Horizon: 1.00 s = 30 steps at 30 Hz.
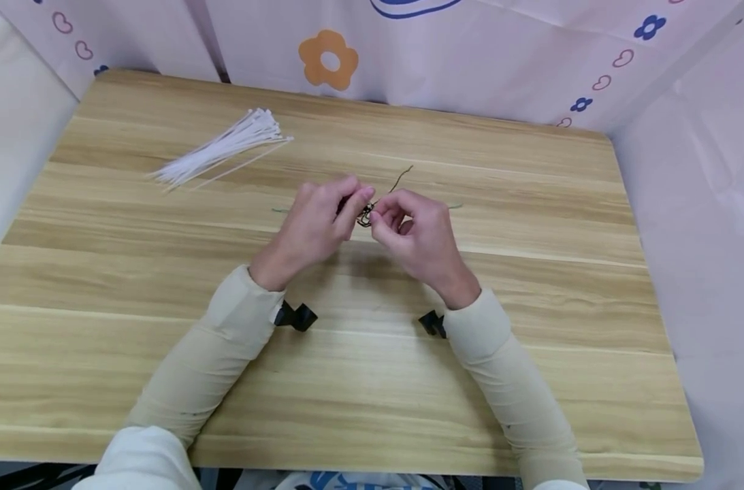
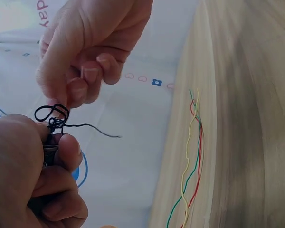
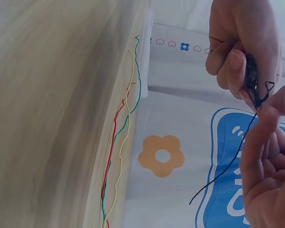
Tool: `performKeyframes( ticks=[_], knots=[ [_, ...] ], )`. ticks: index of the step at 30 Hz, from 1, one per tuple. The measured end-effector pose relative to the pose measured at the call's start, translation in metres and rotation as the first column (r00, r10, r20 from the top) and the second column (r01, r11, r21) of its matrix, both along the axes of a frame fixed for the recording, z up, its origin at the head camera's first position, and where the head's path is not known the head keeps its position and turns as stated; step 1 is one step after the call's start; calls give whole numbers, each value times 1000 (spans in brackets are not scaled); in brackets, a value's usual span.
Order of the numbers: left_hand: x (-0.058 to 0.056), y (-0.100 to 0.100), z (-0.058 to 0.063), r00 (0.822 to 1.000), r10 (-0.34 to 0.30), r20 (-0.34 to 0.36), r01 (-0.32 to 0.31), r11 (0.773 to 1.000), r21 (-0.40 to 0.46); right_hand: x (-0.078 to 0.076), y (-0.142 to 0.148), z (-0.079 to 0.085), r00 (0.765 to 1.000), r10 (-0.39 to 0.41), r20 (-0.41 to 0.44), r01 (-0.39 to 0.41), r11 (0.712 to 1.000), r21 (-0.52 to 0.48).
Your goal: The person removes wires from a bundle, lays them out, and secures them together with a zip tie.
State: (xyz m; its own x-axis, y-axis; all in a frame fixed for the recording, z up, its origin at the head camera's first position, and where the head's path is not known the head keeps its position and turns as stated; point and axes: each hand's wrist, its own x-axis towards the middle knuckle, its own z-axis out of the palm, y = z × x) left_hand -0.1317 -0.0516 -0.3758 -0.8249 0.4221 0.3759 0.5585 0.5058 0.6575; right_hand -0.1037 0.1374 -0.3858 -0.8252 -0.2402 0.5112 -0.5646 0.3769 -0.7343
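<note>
In the head view both hands meet above the middle of the table. My left hand (image 1: pixel 310 224) grips a bundled black wire (image 1: pixel 365 216), with most of the bundle hidden inside its fingers in the left wrist view. My right hand (image 1: pixel 422 235) pinches the same black wire (image 2: pixel 51 107) between thumb and forefinger, where a loose loop stands out from a tangle of small turns. One free tail of the wire (image 3: pixel 228 165) sticks out away from the hands. Beyond them, thin red, green and yellow wires (image 2: pixel 198 142) lie along the table.
A bundle of white zip ties (image 1: pixel 224 150) lies at the back left of the wooden table (image 1: pixel 359 395). Patterned white cloth (image 1: pixel 470 68) hangs behind the table. Small black mounts (image 1: pixel 296 317) stick out from both sleeve cuffs.
</note>
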Motion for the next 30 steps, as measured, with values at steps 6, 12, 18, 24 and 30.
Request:
performKeyframes(
  ticks=[6,12,18,24,30],
  knots=[
    [3,1,1,997,-22,74,18,998,56,-2,1,0,977,52,-207,-37,996,78],
    [6,2,2,989,-27,146,17,997,72,-1,1,-1,941,126,-314,-83,986,147],
    [5,4,-1,979,41,200,-63,992,107,1,-3,0,990,63,-125,-55,997,62],
    [6,6,-1,985,54,167,-71,993,99,2,-3,4,986,16,164,-9,999,-41],
    [5,5,-1,996,34,82,-31,999,-32,1,2,8,966,13,258,-23,999,34]
  ],
)
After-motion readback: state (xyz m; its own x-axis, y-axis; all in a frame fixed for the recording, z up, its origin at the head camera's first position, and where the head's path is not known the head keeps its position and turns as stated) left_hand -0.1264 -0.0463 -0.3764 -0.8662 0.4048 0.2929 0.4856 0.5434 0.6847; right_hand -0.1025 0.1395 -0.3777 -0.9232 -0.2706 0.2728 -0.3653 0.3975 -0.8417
